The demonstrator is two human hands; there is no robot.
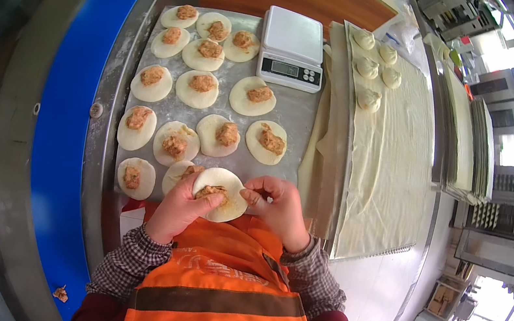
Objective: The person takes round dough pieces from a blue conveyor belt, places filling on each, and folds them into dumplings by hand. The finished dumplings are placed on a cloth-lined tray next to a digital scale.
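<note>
My left hand [183,209] cradles a round dough wrapper [222,178], its thumb resting on the lump of meat filling [210,192] in the middle. At the wrapper's right edge, the fingertips of my right hand [277,207] pinch the rim. Just behind the held wrapper, another filled wrapper [173,177] lies on the metal work surface [230,70], partly hidden. Several more flat dough rounds, each topped with filling, lie beyond, among them one wrapper [265,142] above my right hand and one wrapper [136,178] left of my left hand.
A digital kitchen scale [292,49] stands at the far right of the work surface. To the right, several pleated buns [369,100] sit on a cloth-lined tray [382,178]. A blue conveyor belt [75,85] runs along the left, with a scrap of filling [60,293] on it. Stacked trays [457,134] stand farther right.
</note>
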